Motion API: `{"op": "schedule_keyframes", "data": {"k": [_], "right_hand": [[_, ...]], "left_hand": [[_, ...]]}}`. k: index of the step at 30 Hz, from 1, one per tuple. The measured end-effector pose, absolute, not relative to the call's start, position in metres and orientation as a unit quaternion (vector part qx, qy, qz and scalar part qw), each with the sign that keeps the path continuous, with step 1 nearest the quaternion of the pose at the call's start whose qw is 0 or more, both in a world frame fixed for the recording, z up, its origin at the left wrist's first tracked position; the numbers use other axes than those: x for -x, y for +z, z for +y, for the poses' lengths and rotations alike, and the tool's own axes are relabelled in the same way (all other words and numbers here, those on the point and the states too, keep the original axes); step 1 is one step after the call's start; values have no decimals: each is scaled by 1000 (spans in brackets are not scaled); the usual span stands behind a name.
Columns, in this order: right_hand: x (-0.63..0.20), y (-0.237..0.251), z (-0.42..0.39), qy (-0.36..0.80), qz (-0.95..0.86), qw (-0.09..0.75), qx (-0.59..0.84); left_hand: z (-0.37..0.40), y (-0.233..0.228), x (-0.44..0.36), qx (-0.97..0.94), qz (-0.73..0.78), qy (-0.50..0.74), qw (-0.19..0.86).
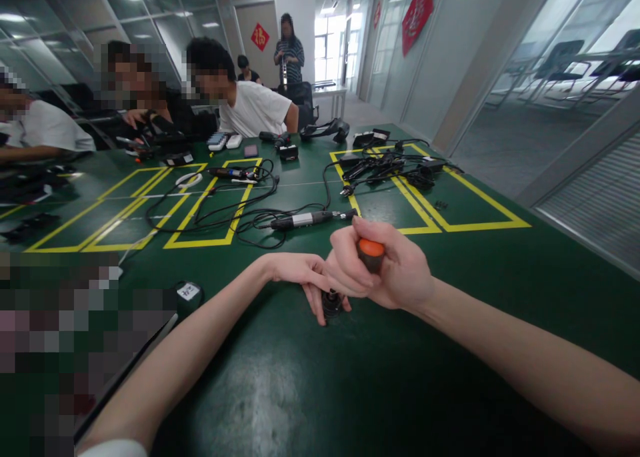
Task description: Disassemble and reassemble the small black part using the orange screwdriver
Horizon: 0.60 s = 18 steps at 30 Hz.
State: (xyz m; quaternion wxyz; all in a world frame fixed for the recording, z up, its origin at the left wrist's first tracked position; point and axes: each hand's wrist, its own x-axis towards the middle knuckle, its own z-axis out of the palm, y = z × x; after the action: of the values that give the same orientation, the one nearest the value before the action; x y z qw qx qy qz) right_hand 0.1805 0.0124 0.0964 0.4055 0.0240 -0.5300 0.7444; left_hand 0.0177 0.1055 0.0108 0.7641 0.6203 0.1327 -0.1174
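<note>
From the head camera, both forearms reach in from the bottom corners and meet over the middle of the green table (pixel 310 390). The right hand (pixel 387 270) is curled into a fist around a tool with an orange-capped handle (pixel 371 250), the thumb lying across the top and the fingers wrapped tight about the grip, so only the orange end and a little dark collar show. The handle stands nearly upright, tilted slightly toward the person. The left hand (pixel 303 274) lies flatter, palm down, its fingers stretched toward the right fist and pinching a small dark round part (pixel 331 305) that stands on the table just under the tool; whether the tool's tip meets that part is hidden by the fingers.

Just beyond the hands lies a slim rotary tool with a silver band (pixel 307 219), its black cables (pixel 225 214) looping across yellow taped rectangles (pixel 200 204). Farther right a heap of black chargers and plugs (pixel 395 167) sits inside another yellow outline. Near the left forearm lies a small black device with a white label (pixel 189 292), and beside it the edge of a dark flat object, partly blurred out. Along the far side several people sit or stand, one in a white shirt (pixel 253 110).
</note>
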Motion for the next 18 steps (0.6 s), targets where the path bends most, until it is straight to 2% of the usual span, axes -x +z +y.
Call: {"op": "schedule_keyframes", "data": {"k": [18], "right_hand": [[-183,96,11,744,-519,421,-21]], "left_hand": [[102,13,-16,-625,135,-124,759]]}}
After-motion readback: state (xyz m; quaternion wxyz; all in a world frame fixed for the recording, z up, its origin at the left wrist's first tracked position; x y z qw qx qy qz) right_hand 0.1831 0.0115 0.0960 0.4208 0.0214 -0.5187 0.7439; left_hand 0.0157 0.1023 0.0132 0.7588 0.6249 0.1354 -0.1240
